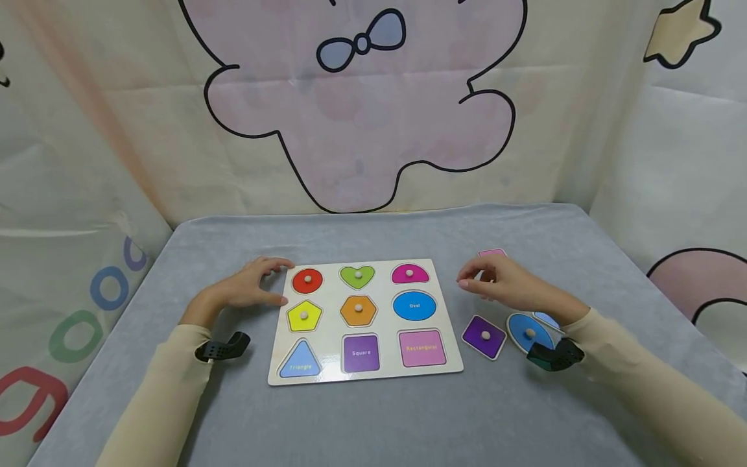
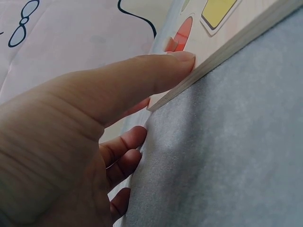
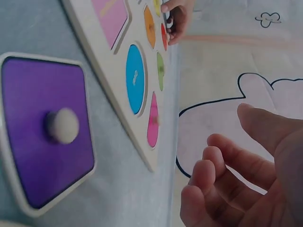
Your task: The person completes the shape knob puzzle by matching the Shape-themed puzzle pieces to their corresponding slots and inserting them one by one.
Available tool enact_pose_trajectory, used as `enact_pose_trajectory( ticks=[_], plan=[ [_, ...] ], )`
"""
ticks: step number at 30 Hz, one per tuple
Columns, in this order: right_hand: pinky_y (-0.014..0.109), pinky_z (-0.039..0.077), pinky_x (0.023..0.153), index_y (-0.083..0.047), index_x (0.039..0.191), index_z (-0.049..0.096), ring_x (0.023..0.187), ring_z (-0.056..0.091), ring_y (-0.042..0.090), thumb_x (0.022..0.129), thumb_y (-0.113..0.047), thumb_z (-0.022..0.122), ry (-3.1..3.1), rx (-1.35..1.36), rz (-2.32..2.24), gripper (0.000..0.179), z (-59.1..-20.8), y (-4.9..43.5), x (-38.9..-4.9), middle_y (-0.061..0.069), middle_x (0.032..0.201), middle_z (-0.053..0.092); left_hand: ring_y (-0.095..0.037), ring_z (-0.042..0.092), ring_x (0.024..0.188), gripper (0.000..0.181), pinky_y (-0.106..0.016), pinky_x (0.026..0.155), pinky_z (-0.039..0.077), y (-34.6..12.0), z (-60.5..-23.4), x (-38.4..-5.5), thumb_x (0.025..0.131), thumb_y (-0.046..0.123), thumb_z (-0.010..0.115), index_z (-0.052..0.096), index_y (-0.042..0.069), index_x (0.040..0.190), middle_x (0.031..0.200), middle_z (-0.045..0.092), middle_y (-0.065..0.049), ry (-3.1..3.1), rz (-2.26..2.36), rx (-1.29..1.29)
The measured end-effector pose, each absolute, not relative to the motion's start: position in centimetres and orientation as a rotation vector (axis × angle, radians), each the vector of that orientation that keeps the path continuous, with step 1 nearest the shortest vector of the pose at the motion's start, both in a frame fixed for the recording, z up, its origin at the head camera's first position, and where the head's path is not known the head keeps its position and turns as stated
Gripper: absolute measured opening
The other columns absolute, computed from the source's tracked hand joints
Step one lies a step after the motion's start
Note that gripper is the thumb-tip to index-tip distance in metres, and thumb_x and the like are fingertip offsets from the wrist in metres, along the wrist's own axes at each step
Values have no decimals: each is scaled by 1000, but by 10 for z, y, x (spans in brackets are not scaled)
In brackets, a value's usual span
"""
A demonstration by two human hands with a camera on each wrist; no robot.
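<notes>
A white wooden shape puzzle board (image 1: 332, 357) lies flat on the table. My left hand (image 1: 248, 284) touches its left edge and upper left corner; the thumb (image 2: 173, 71) lies along the rim, the other fingers spread. Knobbed pieces sit in the board: a red circle (image 1: 300, 280), green heart (image 1: 350, 274), magenta half circle (image 1: 399, 276), yellow pentagon (image 1: 296, 320) and orange hexagon (image 1: 350, 316). The oval, triangle, square and rectangle recesses show printed words. My right hand (image 1: 504, 282) hovers right of the board, fingers loosely bent, holding nothing. Nearest it lies a purple knobbed square (image 1: 475, 331).
Right of the square lies a blue knobbed oval (image 1: 518, 324), beside a light blue piece (image 1: 545, 318) partly hidden by the right wrist. A pink piece (image 1: 493, 251) shows behind the right hand. Grey cloth (image 1: 373, 425) covers the table; printed curtains (image 1: 362, 130) hang behind it.
</notes>
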State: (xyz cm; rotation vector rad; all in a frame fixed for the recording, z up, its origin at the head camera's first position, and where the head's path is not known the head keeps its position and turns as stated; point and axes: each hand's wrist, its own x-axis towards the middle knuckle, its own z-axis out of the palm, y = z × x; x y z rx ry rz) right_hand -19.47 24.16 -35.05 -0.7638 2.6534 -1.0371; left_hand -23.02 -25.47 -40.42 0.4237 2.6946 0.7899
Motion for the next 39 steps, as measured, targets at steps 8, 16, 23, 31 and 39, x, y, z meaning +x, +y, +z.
enact_pose_trajectory(
  ticks=[8, 16, 23, 31, 39],
  plan=[
    [23, 51, 58, -5, 106, 73, 68, 56, 10, 96, -15, 68, 2663, -751, -1045, 15, -361, 266, -182, 7, 96, 69, -40, 37, 136, 76, -68, 109, 39, -255, -402, -229, 82, 41, 79, 46, 23, 148, 149, 41, -21, 2692, 777, 419],
    [22, 50, 61, -5, 104, 74, 74, 57, 8, 95, -12, 70, 2694, -731, -1045, 12, -375, 283, -171, 5, 95, 71, -39, 37, 136, 74, -67, 110, 36, -259, -402, -229, 83, 40, 79, 46, 23, 147, 147, 43, -20, 2702, 789, 466],
    [22, 52, 67, -10, 100, 74, 80, 60, 2, 92, -11, 72, 2749, -739, -1038, 8, -381, 299, -160, -1, 93, 71, -39, 38, 136, 74, -66, 110, 37, -259, -403, -229, 82, 41, 79, 47, 23, 147, 148, 43, -19, 2698, 795, 463],
    [21, 47, 64, -3, 103, 75, 76, 58, 4, 83, -3, 80, 2749, -792, -1093, 20, -391, 327, -151, -4, 87, 72, -40, 37, 136, 75, -69, 111, 35, -257, -404, -230, 82, 39, 79, 47, 22, 147, 148, 42, -21, 2697, 808, 448],
    [24, 40, 53, -2, 101, 73, 67, 53, 9, 81, -1, 81, 2718, -764, -1141, 22, -398, 343, -144, -9, 78, 60, -39, 37, 136, 75, -68, 111, 36, -258, -404, -230, 82, 39, 79, 47, 21, 147, 148, 43, -20, 2700, 811, 462]
  ],
)
